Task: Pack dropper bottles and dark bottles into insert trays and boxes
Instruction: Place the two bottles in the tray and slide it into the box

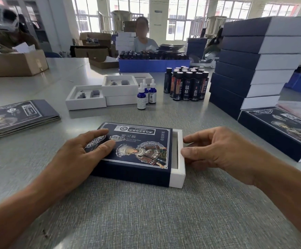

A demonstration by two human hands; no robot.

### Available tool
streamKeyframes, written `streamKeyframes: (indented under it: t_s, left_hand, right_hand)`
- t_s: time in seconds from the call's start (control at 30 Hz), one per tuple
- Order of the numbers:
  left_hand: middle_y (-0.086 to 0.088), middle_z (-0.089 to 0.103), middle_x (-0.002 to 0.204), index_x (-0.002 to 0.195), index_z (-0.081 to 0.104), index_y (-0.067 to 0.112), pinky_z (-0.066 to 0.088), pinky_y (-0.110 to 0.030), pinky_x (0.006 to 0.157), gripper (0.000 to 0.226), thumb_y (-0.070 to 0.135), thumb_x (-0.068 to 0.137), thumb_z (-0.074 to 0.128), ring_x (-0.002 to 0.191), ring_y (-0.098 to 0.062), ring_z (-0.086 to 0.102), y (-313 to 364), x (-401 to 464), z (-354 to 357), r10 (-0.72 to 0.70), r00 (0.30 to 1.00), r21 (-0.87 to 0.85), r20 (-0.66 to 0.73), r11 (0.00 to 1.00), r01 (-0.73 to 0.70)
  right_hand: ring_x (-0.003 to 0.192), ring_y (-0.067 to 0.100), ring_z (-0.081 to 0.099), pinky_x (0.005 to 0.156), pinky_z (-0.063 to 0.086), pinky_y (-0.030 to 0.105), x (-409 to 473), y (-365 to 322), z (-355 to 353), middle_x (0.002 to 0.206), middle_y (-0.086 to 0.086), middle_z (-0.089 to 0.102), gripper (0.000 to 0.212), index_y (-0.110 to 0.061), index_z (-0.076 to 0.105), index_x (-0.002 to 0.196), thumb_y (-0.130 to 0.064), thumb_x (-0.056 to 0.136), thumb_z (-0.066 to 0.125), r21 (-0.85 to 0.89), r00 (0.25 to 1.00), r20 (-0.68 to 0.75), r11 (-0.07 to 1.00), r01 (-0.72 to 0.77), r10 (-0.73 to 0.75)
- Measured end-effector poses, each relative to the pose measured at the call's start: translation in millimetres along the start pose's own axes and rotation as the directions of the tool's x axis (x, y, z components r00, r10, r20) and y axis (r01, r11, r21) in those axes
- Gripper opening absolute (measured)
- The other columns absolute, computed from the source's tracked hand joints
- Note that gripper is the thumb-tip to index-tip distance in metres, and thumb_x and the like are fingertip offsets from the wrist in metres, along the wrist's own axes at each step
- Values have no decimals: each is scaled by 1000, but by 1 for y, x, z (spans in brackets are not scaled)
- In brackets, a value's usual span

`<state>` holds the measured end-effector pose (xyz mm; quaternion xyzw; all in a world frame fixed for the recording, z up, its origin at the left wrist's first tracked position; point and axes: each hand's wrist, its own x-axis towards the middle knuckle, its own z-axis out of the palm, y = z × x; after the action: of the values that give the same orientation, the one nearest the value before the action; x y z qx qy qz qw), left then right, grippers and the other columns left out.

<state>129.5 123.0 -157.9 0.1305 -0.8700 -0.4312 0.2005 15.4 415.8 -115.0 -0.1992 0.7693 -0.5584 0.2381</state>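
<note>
From my remote seat, I see a dark printed sleeve box (pixel 139 151) lying flat on the grey table (pixel 146 221), its white inner tray (pixel 179 159) sticking out a little past the sleeve's right edge. My left hand (pixel 85 150) rests flat on the sleeve's left end, fingers straight and spread, gripping nothing. My right hand (pixel 216 151) has its straight fingertips (pixel 185 151) against the tray's exposed right end (pushing contact, no curl around it). Behind the box, well apart, stand three blue dropper bottles (pixel 146 94), a cluster of dark bottles (pixel 187 85) to their right, and white insert trays (pixel 103 92) to their left. A tall stack of finished boxes (pixel 253 65) walls off the right side, with one more printed box (pixel 279 132) near my right hand. A pile of flat sleeves (pixel 18 117) lies at the left edge. Bare table runs between the box and the near edge.
</note>
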Motion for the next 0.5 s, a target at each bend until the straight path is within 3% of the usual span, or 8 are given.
streamKeyframes:
  t_s: [0.2, 0.33, 0.5]
  left_hand:
    - [12, 56, 136, 129, 52, 55, 43, -31, 94, 61, 71, 70, 59, 118, -12, 55, -2, -1, 1, 21, 1000, 15, -11, 1000, -21]
    - [13, 55, 138, 132, 50, 54, 42, -28, 93, 64, 71, 70, 59, 118, -12, 54, -1, -1, 1, 19, 1000, 10, -5, 1000, -19]
    - [15, 50, 144, 131, 53, 52, 38, -39, 109, 63, 71, 71, 58, 128, -13, 48, 1, -1, 1, 17, 1000, 36, -5, 999, -17]
  right_hand:
    - [79, 22, 75, 63, 59, 27, -1, -1, -1, 91, 10, 76, 40, -10, 69, 108, -16, 70, 81, 10, 999, 41, 999, -32, 32]
    - [83, 23, 75, 63, 59, 25, -1, 0, 2, 91, 8, 77, 45, -9, 67, 109, -17, 67, 81, 20, 999, 37, 1000, -9, 8]
    - [88, 25, 75, 68, 61, 29, -1, 0, 5, 96, 8, 76, 47, -10, 68, 109, -17, 65, 83, 27, 999, 47, 1000, 9, -11]
